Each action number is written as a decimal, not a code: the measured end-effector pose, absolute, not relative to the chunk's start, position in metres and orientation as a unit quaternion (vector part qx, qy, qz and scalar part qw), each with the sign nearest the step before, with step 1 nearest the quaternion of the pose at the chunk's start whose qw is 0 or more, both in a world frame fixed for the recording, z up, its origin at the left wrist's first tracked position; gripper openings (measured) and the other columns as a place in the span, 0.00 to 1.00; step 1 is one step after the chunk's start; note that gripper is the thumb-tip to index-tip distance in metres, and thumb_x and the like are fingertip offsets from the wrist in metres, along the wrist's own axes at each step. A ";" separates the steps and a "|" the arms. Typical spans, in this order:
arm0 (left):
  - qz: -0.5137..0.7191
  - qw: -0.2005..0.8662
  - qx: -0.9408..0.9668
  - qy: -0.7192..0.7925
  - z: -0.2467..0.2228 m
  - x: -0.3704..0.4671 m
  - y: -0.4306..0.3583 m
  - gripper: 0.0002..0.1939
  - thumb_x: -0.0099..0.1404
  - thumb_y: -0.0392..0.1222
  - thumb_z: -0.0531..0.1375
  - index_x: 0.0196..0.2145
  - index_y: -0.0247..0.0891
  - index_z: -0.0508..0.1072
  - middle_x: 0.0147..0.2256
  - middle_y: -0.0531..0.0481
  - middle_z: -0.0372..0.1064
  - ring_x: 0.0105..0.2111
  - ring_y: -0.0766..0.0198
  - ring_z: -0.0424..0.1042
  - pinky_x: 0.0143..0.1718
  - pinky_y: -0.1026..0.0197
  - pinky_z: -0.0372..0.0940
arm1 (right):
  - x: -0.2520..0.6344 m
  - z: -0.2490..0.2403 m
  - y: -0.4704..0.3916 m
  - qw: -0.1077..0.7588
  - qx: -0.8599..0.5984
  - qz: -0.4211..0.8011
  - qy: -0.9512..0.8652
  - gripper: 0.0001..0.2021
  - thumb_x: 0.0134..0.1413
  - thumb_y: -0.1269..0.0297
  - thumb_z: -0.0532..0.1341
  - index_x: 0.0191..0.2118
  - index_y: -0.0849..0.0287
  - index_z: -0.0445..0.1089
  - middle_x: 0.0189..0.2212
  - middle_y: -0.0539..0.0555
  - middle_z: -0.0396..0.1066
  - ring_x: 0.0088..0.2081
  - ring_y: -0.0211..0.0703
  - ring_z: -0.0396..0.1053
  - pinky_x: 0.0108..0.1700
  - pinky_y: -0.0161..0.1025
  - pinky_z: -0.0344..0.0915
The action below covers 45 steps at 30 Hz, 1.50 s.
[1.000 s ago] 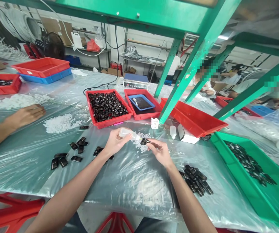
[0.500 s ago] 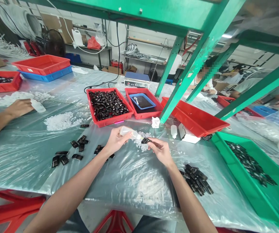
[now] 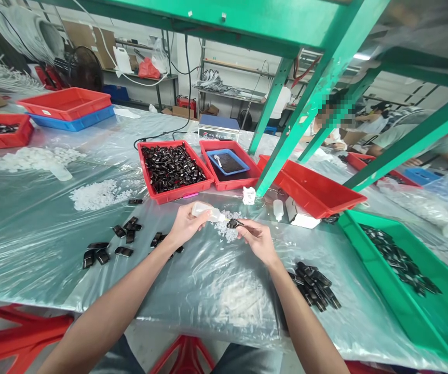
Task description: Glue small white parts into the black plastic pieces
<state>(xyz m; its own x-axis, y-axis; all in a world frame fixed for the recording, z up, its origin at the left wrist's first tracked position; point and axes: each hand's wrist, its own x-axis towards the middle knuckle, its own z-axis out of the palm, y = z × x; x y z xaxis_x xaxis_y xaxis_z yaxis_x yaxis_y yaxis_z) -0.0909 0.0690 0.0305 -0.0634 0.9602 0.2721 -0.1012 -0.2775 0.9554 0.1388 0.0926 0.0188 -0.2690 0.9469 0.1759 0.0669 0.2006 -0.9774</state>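
Note:
My left hand (image 3: 187,223) is closed around a translucent squeeze bottle (image 3: 204,212), its tip pointing right. The tip is at a small black piece (image 3: 233,223), pinched by the fingers of my right hand (image 3: 258,240). Small white bits (image 3: 227,234) lie on the table just beneath. Loose black pieces (image 3: 124,251) are scattered left of my left forearm, and a heap of black pieces (image 3: 317,285) lies right of my right forearm.
A red tray of black pieces (image 3: 210,183) stands ahead, beside another red tray (image 3: 255,183) holding a blue tray. Green frame legs (image 3: 276,150) rise behind. A green tray (image 3: 422,317) is at right, a small white bottle (image 3: 278,210) ahead, white piles (image 3: 95,195) at left.
The other person's hand at the far left has left the view, and the bottle it held now lies by the white pile. My hands have hardly moved.

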 end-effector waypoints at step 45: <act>0.634 0.437 0.494 0.404 0.032 -0.090 0.069 0.18 0.59 0.53 0.68 0.34 0.33 0.77 0.21 0.52 0.68 0.18 0.71 0.60 0.19 0.67 0.55 | 0.144 0.023 0.096 0.451 -0.409 0.524 -0.596 0.22 0.52 0.47 0.67 0.43 0.61 0.78 0.19 0.50 0.72 0.18 0.37 0.61 0.21 0.36 0.58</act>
